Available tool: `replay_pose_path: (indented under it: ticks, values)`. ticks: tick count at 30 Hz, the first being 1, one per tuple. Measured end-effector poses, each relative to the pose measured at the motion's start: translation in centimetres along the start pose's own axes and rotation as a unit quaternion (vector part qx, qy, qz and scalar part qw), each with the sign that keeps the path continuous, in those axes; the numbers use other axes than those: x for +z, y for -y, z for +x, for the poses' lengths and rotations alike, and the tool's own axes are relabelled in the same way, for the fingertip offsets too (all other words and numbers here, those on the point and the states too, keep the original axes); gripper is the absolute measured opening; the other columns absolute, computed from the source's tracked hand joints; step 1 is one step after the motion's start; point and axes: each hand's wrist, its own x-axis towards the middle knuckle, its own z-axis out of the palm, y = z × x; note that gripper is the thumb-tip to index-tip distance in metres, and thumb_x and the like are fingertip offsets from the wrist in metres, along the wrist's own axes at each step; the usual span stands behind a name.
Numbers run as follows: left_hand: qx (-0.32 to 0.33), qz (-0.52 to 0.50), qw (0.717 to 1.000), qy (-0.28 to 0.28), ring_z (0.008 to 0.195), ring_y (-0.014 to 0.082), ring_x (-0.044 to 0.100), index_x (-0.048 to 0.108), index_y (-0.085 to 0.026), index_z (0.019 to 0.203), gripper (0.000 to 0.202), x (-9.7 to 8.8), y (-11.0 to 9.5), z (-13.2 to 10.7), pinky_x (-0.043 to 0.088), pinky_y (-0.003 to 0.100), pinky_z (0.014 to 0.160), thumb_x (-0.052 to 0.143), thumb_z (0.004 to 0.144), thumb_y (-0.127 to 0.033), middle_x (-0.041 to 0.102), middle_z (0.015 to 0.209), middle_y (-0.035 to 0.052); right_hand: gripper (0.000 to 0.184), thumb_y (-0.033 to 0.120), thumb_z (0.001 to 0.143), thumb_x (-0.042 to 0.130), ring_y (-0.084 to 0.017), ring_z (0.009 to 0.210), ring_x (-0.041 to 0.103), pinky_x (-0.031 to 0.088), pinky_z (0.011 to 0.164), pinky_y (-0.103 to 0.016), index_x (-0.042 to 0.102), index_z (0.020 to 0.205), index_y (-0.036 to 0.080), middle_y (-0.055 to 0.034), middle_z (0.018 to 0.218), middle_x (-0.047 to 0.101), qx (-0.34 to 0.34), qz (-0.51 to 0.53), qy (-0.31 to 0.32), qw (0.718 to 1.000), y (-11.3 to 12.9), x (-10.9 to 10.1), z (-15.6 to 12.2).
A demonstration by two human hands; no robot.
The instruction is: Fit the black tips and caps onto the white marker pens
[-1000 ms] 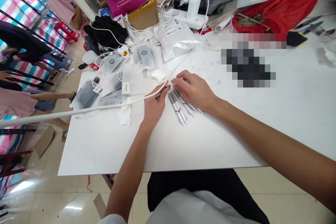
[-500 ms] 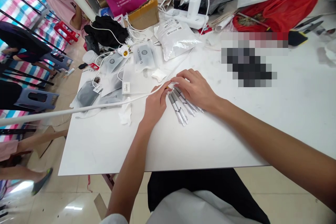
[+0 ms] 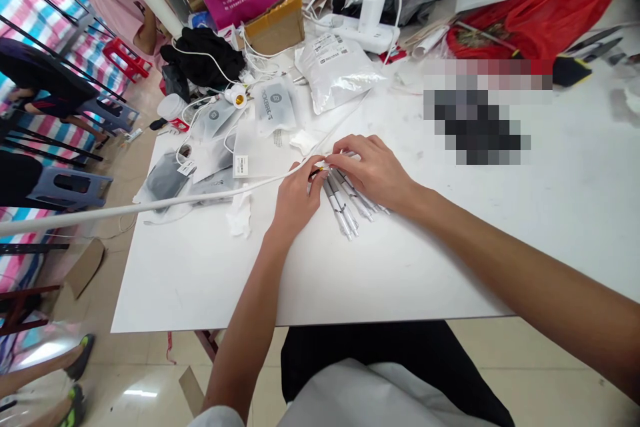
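Note:
Several silver-and-white pens point(image 3: 340, 211) lie side by side on the white table, their far ends hidden under my fingers. My left hand point(image 3: 299, 197) is closed at the left of the pens, thumb and forefinger pinching a small dark piece with a yellow bit point(image 3: 316, 173), too small to name. From the right, my right hand point(image 3: 375, 170) arches over the pens, its bent fingertips meeting my left fingertips. What the right fingers grip is hidden. A white cable point(image 3: 200, 202) runs across the view, passing in front of my left hand.
Grey packets point(image 3: 274, 107), a white plastic parcel point(image 3: 340, 73), a power strip point(image 3: 357, 32) and a cardboard box point(image 3: 275, 25) crowd the back left. A red bag point(image 3: 540, 23) lies back right. One person in pink point(image 3: 113, 13) is beyond the table; another's legs show lower left.
My fingers have shifted slightly, and more of the small dark piece shows in my left pinch. The pens stay put. At lower left, a passing person's legs have moved.

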Motion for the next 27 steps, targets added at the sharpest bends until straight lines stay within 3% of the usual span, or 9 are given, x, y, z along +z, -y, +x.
replay_pose_path:
  ticks: [5,9,12,15,20,27]
  values:
    - [0.016,0.020,1.000,0.002,0.098,0.0220,0.068,0.067,-0.025,0.137,0.029,0.27,0.43,0.02,0.052,0.034,0.097,0.058,0.111,-0.035,0.077,0.102,0.0047,0.030,0.011,0.105,0.046,-0.026,0.102,0.060,0.048,0.085,-0.041,0.065,0.124,0.024,-0.0123,0.123,0.068,-0.017,0.046,0.013,0.999,0.14,0.14,0.02]
    - [0.035,0.022,0.999,-0.013,0.097,0.0223,0.066,0.068,-0.024,0.137,0.030,0.18,0.35,0.05,0.052,0.033,0.095,0.058,0.110,-0.033,0.075,0.100,0.0048,0.031,0.016,0.109,0.042,-0.026,0.106,0.061,0.056,0.089,-0.043,0.058,0.134,0.023,-0.0146,0.125,0.062,-0.028,0.109,-0.012,0.994,0.41,0.08,0.08]
    - [0.047,0.034,0.998,-0.008,0.105,0.0250,0.065,0.067,-0.024,0.138,0.033,0.03,0.05,0.03,0.053,0.035,0.095,0.056,0.107,-0.023,0.076,0.108,0.0068,0.033,0.015,0.108,0.041,-0.026,0.111,0.060,0.058,0.089,-0.043,0.058,0.135,0.024,-0.0146,0.127,0.059,-0.020,0.141,-0.018,0.990,0.50,-0.02,0.12]
    - [0.053,0.037,0.998,0.010,0.112,0.0261,0.064,0.064,-0.023,0.142,0.049,-0.04,-0.22,-0.03,0.053,0.037,0.098,0.050,0.098,-0.008,0.076,0.116,0.0074,0.033,0.013,0.106,0.042,-0.027,0.116,0.060,0.058,0.086,-0.042,0.063,0.128,0.025,-0.0135,0.127,0.060,-0.014,0.152,-0.004,0.988,0.49,-0.10,0.08]
    - [0.056,0.048,0.997,0.017,0.109,0.0267,0.061,0.063,-0.022,0.139,0.060,-0.09,-0.13,-0.15,0.053,0.038,0.096,0.046,0.086,0.002,0.075,0.118,0.0069,0.036,0.011,0.102,0.046,-0.027,0.115,0.059,0.057,0.086,-0.042,0.068,0.127,0.026,-0.0117,0.127,0.061,-0.024,0.115,0.010,0.993,0.35,-0.03,-0.12]
    - [0.067,0.025,0.997,0.018,0.121,0.0263,0.059,0.061,-0.025,0.145,0.057,0.05,0.51,-0.13,0.053,0.043,0.107,0.040,0.098,-0.001,0.072,0.127,0.0097,0.034,0.020,0.105,0.049,-0.028,0.108,0.060,0.054,0.088,-0.045,0.067,0.133,0.028,-0.0121,0.121,0.065,0.030,0.118,0.026,0.992,0.16,0.02,-0.09]
